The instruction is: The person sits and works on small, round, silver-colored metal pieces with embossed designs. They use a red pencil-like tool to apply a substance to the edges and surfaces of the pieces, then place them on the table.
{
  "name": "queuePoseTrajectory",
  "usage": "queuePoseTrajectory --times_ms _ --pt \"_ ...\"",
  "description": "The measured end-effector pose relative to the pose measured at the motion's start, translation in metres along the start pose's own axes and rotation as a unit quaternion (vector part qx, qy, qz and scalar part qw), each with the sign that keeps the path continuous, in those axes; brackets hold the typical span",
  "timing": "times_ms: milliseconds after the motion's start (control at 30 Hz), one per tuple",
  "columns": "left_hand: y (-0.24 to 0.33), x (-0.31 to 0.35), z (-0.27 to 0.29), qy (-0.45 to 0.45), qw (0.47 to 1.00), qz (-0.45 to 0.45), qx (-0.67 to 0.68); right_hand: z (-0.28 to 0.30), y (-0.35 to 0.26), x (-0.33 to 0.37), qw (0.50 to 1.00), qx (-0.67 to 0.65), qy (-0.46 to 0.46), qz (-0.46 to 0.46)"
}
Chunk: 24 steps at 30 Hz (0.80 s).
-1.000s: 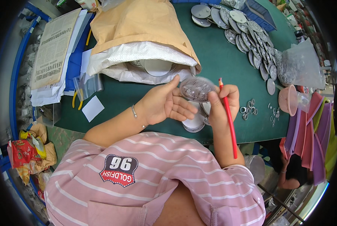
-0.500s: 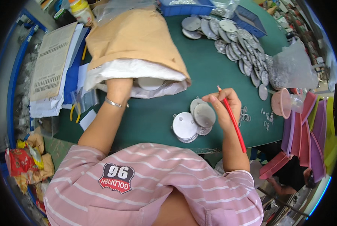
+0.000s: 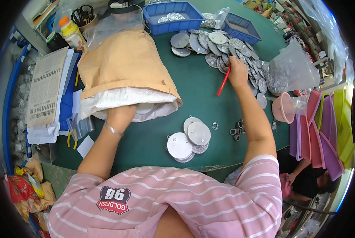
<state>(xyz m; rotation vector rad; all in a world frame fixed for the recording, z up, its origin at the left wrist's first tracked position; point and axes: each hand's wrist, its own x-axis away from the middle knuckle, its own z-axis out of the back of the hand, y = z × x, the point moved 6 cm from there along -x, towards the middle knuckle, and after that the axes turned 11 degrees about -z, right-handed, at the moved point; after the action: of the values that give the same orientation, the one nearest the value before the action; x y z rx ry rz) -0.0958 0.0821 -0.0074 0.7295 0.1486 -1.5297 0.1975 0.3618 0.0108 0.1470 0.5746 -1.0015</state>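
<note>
My left hand [image 3: 121, 116] reaches into the mouth of a tan paper sack [image 3: 124, 63] with a white woven lining; its fingers are hidden inside. Just past them, part of a pale round disc [image 3: 144, 108] shows in the opening. My right hand [image 3: 237, 72] is closed around a slim red pencil-like stick [image 3: 223, 82], whose lower end points toward me. Its fingertips are at the near edge of a heap of round silver metal discs [image 3: 213, 48]; whether they touch one I cannot tell. A small stack of similar discs [image 3: 179, 146] lies nearer my body.
Two blue trays [image 3: 173, 27] [image 3: 241, 29] stand behind the heap. On the right are a clear plastic bag [image 3: 294, 71], a pink cup [image 3: 283, 108] and small metal rings [image 3: 237, 131]. Papers [image 3: 46, 89] and yellow-handled pliers [image 3: 71, 139] lie left. Another person [image 3: 304, 174] sits at lower right.
My right hand has moved from beside the small stack out to the large heap, still holding the red stick. My left hand stays in the sack. The whole view has shifted slightly.
</note>
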Motion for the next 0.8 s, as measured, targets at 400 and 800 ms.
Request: queuePoseTrajectory --times_ms 400,800 --pt "0.081 0.014 0.020 0.047 0.902 0.055 0.426 0.007 -0.024 -0.012 0.992 0.115 -0.009 0.046" --pt "0.117 0.010 -0.040 -0.241 0.316 0.384 0.833 0.140 -0.164 0.084 0.870 -0.451 0.009 0.201"
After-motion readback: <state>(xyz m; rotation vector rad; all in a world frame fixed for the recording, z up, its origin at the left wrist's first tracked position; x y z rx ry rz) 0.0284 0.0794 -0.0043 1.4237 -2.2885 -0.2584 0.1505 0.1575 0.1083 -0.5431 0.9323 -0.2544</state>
